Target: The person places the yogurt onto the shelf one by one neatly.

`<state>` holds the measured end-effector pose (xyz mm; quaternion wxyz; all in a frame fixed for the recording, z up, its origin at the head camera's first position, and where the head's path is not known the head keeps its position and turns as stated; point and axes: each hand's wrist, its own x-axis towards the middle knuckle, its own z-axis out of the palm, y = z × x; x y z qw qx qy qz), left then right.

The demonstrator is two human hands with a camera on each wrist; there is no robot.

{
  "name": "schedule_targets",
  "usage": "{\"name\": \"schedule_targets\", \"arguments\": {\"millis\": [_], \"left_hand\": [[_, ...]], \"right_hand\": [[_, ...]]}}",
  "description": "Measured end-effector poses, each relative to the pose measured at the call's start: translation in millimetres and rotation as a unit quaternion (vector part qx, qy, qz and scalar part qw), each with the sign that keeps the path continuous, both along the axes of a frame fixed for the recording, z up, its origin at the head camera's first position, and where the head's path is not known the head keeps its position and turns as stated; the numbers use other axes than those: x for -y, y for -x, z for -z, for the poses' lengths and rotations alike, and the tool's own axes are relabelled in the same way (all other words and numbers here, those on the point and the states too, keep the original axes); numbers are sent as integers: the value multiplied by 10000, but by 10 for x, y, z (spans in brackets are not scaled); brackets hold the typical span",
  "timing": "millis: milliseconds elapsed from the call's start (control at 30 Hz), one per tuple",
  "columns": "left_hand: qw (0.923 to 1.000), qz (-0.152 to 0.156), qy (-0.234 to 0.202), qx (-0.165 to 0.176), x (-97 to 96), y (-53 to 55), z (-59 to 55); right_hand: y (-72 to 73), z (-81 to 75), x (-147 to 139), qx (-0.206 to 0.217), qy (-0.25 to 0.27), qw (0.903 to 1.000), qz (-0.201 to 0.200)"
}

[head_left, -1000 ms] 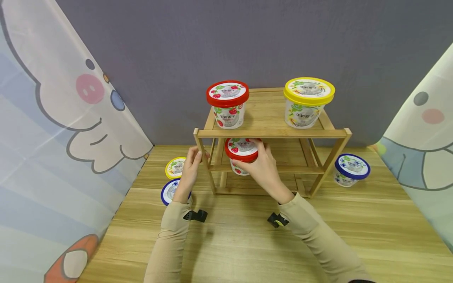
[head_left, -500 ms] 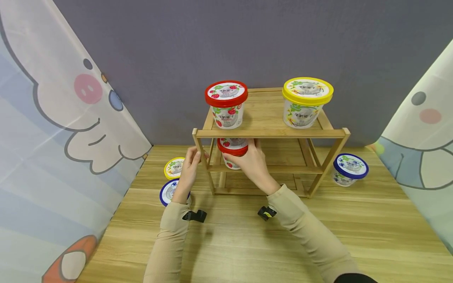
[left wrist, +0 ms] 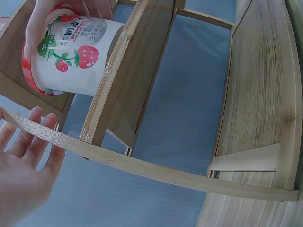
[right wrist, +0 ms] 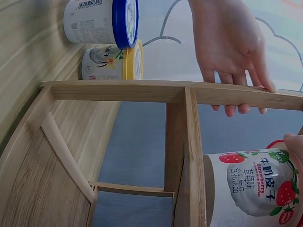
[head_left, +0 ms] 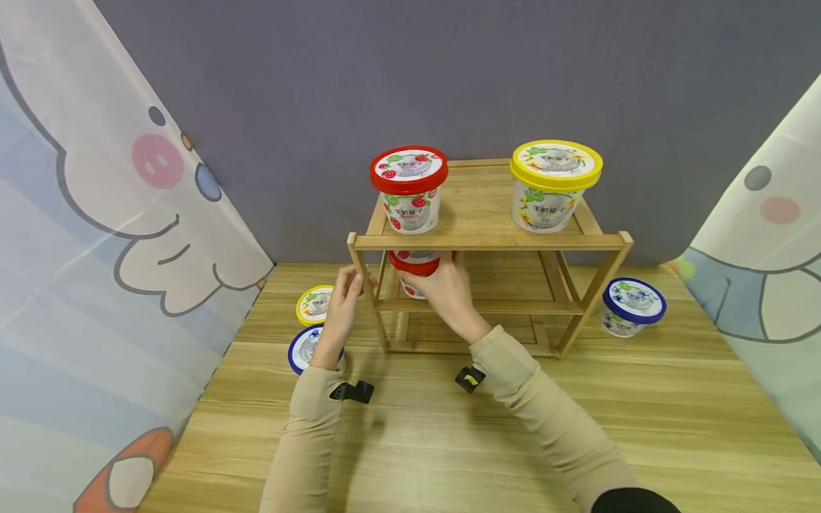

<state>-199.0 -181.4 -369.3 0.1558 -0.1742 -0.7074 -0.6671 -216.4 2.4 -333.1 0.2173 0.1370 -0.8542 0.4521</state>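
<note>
A pale wooden rack is standing on a table with a streaked, wood-grain top; its narrow, straight rails are framing flat boards, and light is shining along one post. On the top board, a round red-lidded tub is sitting at the left end and a yellow-lidded tub at the right, both white, printed and narrowing toward the base.

Inside the rack, at the left end of the middle level, the strawberry tub is showing a smooth white wall with printed berries under a red rim. The right hand is gripping it, thumb and fingers clamped around the lid end; whether its base is touching the board is hard to tell.

The left hand is holding the rack's front left post, its fingers passing behind the wood and its thumb pressing the opposite side. Near that forearm, a yellow tub and a blue tub are standing on the table, while another blue-lidded tub is standing beyond the rack's right end.
</note>
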Motion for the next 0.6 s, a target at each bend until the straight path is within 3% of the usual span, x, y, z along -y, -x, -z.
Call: {"name": "schedule_targets", "arguments": {"millis": [200,600], "left_hand": [[9999,-50,-109,99,-4,-10,-33],[9999,-127,-38,98,-110,-144,-216]], "right_hand": [[28,27,48,62,91,9999,5],[48,93,73,-9,43,9999,109]]}}
